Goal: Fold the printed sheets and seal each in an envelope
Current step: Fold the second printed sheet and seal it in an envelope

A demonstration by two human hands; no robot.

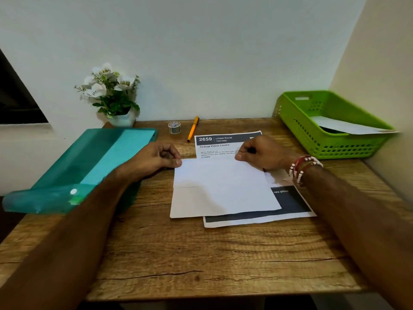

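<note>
A printed sheet [218,143] with a dark header lies in the middle of the wooden table [201,253]. Its lower part is folded up, so the white back [223,186] faces me. My left hand [159,156] pinches the folded part's top left corner with curled fingers. My right hand [260,153], fingers curled, presses the top right corner with its thumb. Another printed sheet [288,203] with a dark block lies underneath, sticking out at the right and bottom.
A teal plastic folder [89,162] lies at the left under my left forearm. A tape roll [174,127] and an orange pen [192,129] sit at the back. A flower pot [121,118] stands at back left. The green basket [297,113] at right holds a white envelope [348,127].
</note>
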